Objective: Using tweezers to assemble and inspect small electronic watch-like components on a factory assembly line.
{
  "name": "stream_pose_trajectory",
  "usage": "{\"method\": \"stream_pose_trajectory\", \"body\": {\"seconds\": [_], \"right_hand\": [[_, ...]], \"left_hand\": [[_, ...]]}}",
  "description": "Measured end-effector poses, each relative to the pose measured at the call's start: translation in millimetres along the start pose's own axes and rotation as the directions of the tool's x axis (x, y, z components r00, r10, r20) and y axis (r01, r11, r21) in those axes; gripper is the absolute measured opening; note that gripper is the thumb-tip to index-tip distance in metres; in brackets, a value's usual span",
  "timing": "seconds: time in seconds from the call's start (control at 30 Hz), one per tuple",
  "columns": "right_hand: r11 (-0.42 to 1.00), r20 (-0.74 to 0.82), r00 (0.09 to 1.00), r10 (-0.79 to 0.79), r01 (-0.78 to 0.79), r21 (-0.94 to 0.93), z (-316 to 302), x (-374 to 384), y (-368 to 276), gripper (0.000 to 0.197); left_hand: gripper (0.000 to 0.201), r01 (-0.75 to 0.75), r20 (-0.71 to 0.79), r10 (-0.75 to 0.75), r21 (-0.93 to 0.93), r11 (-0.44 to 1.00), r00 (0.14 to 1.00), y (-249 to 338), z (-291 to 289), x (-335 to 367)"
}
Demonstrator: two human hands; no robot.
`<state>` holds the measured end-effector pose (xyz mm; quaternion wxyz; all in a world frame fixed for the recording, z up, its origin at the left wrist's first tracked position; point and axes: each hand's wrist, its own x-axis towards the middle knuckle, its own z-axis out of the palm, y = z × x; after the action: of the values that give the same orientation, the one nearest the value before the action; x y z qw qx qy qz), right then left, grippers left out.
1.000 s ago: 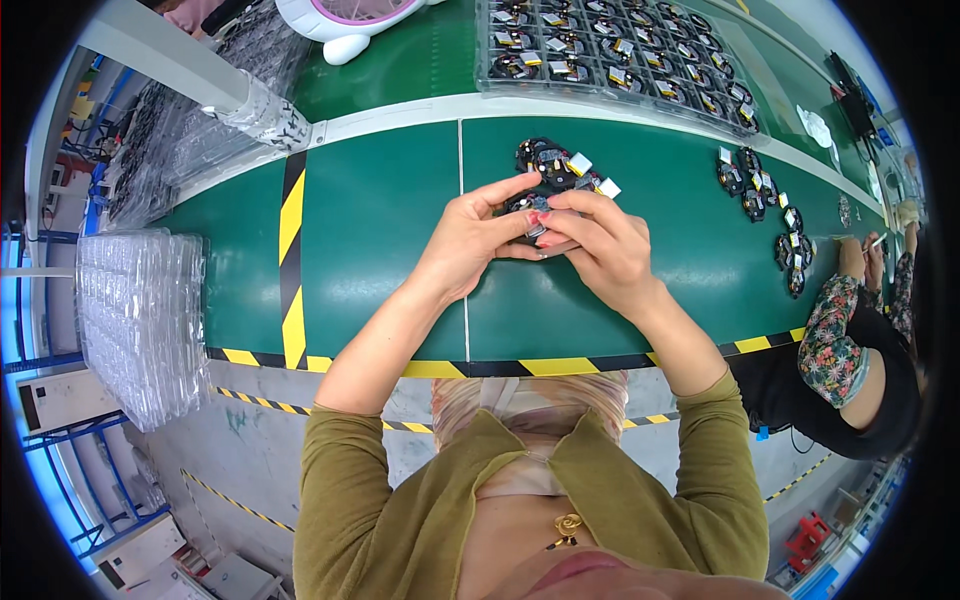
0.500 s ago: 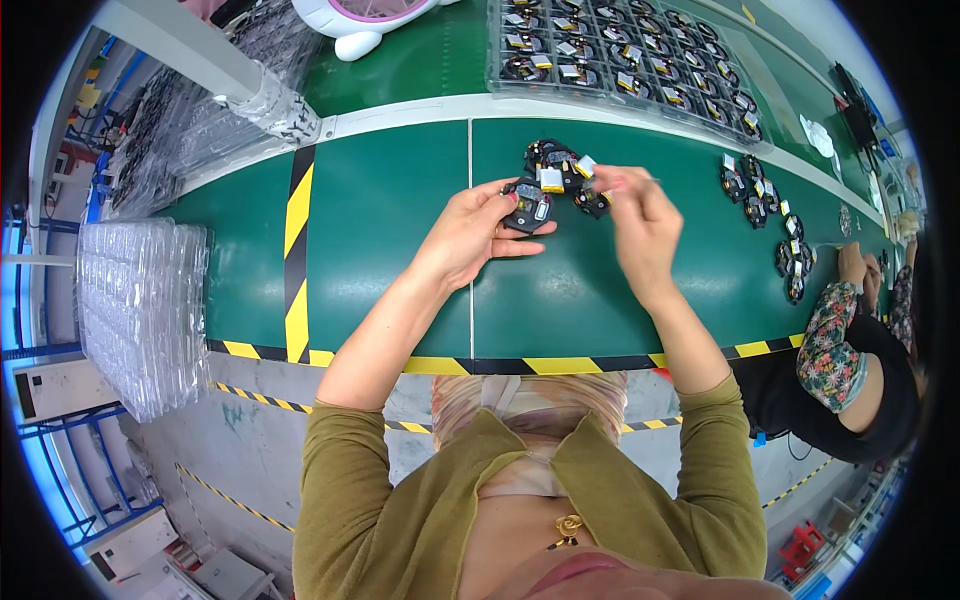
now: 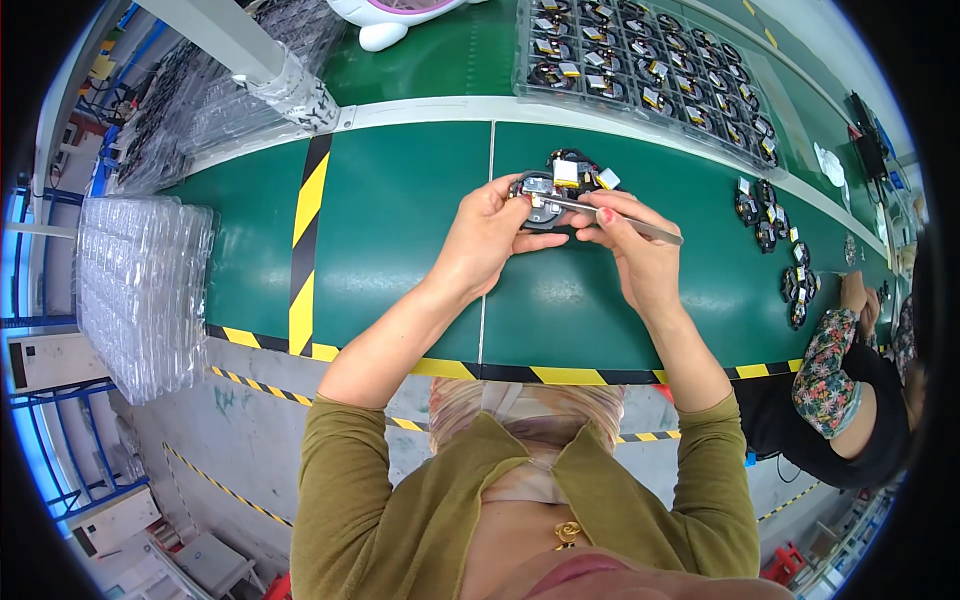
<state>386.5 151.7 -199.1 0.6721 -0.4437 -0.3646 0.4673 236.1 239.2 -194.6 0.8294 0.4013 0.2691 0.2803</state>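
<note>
My left hand [image 3: 474, 240] grips a round black electronic module [image 3: 543, 213] by its left side, thumb on top, just above the green bench. In my right hand [image 3: 642, 262] is a pair of metal tweezers [image 3: 652, 231], pinched between thumb and fingers. Their tips point left and reach over the face of the module, by its small light-coloured parts; whether they grip anything is too small to tell. Right behind my hands lie more black modules, with silver battery packs [image 3: 567, 173] on them. My right fingers partly hide these.
A clear tray [image 3: 650, 100] of similar modules lies beyond the white rail. More modules [image 3: 766, 215] are grouped on the right, near a co-worker's floral sleeve [image 3: 828, 360]. Stacked clear trays [image 3: 145, 290] stand at the left. A wrapped post [image 3: 300, 95] rises at the back left.
My right hand has come down and left, bringing the tweezers over the module. The module in my left hand has tilted slightly. The whole view has shifted a little.
</note>
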Motion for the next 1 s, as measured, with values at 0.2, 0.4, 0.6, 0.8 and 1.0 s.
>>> {"method": "stream_pose_trajectory", "body": {"seconds": [0.2, 0.4, 0.6, 0.8, 1.0], "right_hand": [[0.999, -0.024, 1.000, -0.012, 0.011, -0.032, 2.1, 0.0, 1.2, 0.019], [0.999, -0.087, 0.996, -0.002, 0.005, 0.032, 5.7, -2.7, 7.4, 0.019], [0.943, 0.057, 0.965, -0.256, 0.262, -0.207, 2.9, -5.5, 8.1, 0.017], [0.779, 0.136, 0.911, -0.388, 0.403, -0.480, 5.2, -7.1, 8.8, 0.019], [0.835, 0.129, 0.935, -0.329, 0.353, -0.422, 3.7, -5.1, 3.9, 0.018]], "left_hand": [[0.027, 0.024, -0.021, -0.023, 0.008, 1.000, 1.000, -1.4, 2.7, -1.2], [0.026, 0.019, -0.015, -0.018, 0.014, 1.000, 1.000, -3.0, 4.7, -1.2], [0.026, 0.018, -0.055, -0.022, -0.065, 0.998, 0.998, -3.7, 3.2, -1.5], [0.026, -0.037, -0.071, 0.034, -0.032, 0.999, 0.997, -7.6, 4.9, -0.6], [0.027, -0.064, -0.077, 0.063, -0.005, 0.998, 0.995, -7.9, 6.4, -1.7]]}}
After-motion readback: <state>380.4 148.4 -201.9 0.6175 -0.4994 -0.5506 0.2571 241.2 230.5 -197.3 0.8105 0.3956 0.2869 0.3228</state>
